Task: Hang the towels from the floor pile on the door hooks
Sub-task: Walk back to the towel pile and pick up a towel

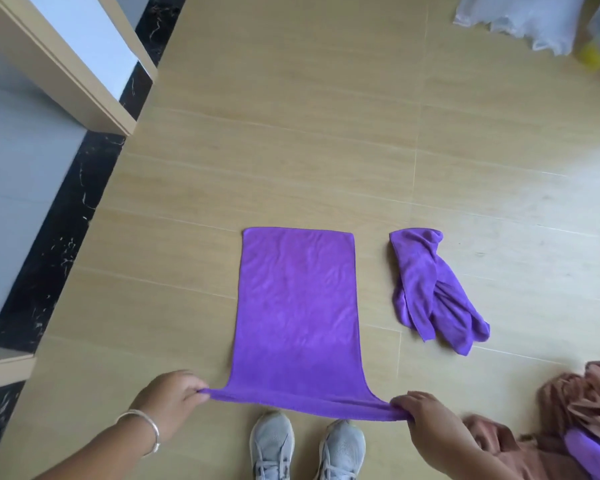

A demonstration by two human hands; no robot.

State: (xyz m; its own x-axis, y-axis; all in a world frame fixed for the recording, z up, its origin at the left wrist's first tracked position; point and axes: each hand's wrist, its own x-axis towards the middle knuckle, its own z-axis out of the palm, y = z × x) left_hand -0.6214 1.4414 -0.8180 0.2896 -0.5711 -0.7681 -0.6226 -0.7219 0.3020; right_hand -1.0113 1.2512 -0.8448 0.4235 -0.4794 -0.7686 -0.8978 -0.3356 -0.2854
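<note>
Left hand (168, 396) and right hand (426, 415) each pinch a near corner of flat purple microfibre towel (297, 306); crumpled purple towel (433, 292) at 3 o'clock.

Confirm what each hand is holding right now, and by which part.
Both grip the flat purple towel by its near edge: left hand pinches the near-left corner, right hand the near-right corner. The rest lies spread on the floor.
</note>
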